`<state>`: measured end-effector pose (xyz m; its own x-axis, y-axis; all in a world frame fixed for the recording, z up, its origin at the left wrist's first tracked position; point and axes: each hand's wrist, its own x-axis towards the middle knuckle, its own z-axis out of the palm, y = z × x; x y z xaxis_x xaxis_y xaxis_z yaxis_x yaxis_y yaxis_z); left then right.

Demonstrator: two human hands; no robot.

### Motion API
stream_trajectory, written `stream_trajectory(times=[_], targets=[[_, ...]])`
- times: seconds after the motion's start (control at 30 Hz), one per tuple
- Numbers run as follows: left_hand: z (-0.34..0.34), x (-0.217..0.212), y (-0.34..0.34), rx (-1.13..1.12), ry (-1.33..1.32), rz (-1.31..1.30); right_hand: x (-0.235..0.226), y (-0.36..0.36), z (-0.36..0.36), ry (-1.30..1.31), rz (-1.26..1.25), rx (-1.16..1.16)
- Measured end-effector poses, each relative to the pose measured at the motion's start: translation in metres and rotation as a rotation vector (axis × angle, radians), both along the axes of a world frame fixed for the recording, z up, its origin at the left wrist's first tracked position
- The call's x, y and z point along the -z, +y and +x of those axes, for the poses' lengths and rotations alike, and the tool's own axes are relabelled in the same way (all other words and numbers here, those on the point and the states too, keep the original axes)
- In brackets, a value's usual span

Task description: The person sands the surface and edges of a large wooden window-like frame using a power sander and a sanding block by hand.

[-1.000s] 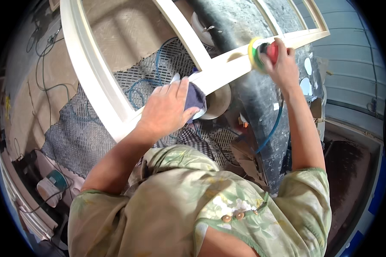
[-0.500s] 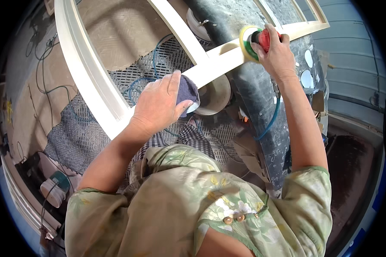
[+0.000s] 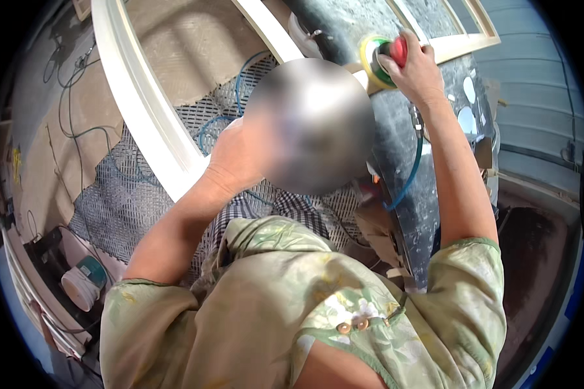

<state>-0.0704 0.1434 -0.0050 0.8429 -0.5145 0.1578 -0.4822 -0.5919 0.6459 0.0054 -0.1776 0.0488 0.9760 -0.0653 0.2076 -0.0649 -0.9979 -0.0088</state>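
My right hand (image 3: pixel 416 74) is closed around the red and black body of an air sander (image 3: pixel 400 52). Its round green and yellow pad (image 3: pixel 370 65) stands on edge against a pale wooden frame (image 3: pixel 146 97). A blue air hose (image 3: pixel 412 178) hangs from the sander below my wrist. At the near side of the frame is my left hand (image 3: pixel 240 152). A round blurred patch covers its fingers and the nearby stretch of frame, so what it holds is hidden; a faint purple tint shows there.
A dark, dusty bench (image 3: pixel 399 149) supports the frame's right part. Perforated matting (image 3: pixel 120 201) covers the floor, with blue hose (image 3: pixel 207 133) looping over it. A white and green bucket (image 3: pixel 84 285) lies at lower left. Corrugated wall panels (image 3: pixel 529 78) rise at right.
The sander has shifted slightly left and away from me. Half a second ago my left hand had a purple-grey pad against the frame; a blurred patch now hides that area.
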Motion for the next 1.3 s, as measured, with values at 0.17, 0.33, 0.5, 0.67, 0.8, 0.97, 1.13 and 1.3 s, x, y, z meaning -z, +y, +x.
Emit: stream_trajectory(times=[0.17,0.33,0.5,0.67,0.8,0.97,1.13,1.3], targets=[[0.018,0.015,0.031,-0.435,0.299,-0.522,-0.012,0.118,-0.060,0.367,0.101,-0.319],[0.004,-0.003,0.080,-0.443,0.198,-0.470,-0.021,0.118,-0.048,0.434,0.115,-0.299],[-0.013,-0.005,0.095,-0.493,0.102,-0.479,-0.010,-0.023,-0.011,0.145,0.098,0.063],[-0.011,-0.013,0.087,-0.362,0.081,-0.355,-0.010,0.071,-0.043,0.199,0.239,-0.172],[0.001,-0.013,0.076,-0.361,0.021,-0.482,-0.018,0.001,-0.007,0.122,0.115,0.068],[0.017,-0.016,0.088,-0.516,-0.008,-0.541,-0.011,0.050,-0.022,0.176,0.268,-0.082],[0.040,-0.023,0.109,-0.591,-0.095,-0.611,-0.012,0.187,-0.101,0.197,0.201,-0.692],[0.002,-0.030,0.166,-0.651,-0.035,-0.494,-0.018,0.144,-0.068,0.243,0.209,-0.410]])
